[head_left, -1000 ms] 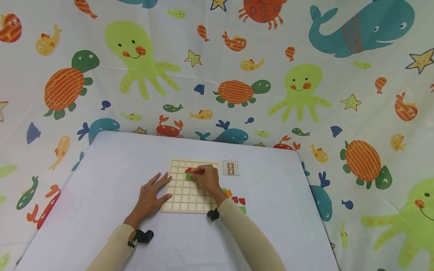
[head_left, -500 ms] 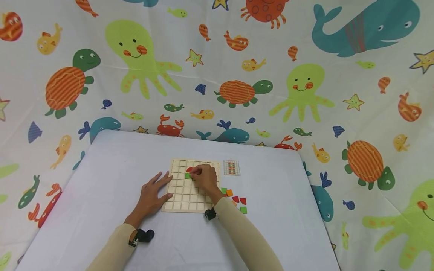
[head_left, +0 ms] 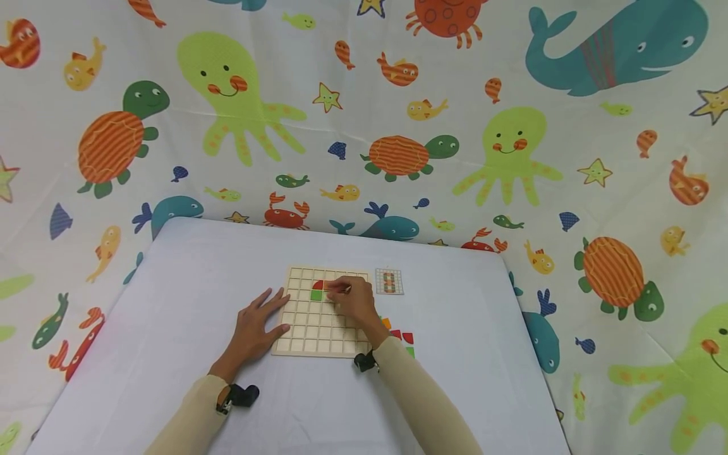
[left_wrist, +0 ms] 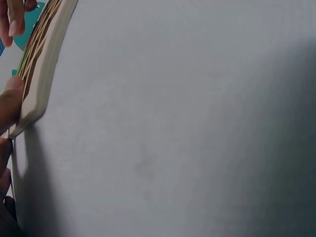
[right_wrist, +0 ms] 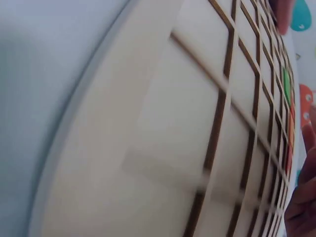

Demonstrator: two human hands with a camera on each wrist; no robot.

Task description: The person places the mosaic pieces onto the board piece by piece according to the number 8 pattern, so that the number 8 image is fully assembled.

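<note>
Left sleeve point(head_left: 184, 423) is looking long, plain, beige. Just right of the left sleeve's cuff point(head_left: 213, 384), a black wrist camera point(head_left: 244, 396) is bulging, rounded at its end; a small silvery-grey piece point(head_left: 224, 407) is glinting beside it. Well right of the left sleeve, right sleeve point(head_left: 423, 395) is matching in beige, second black camera point(head_left: 364, 361) showing alongside.
</note>
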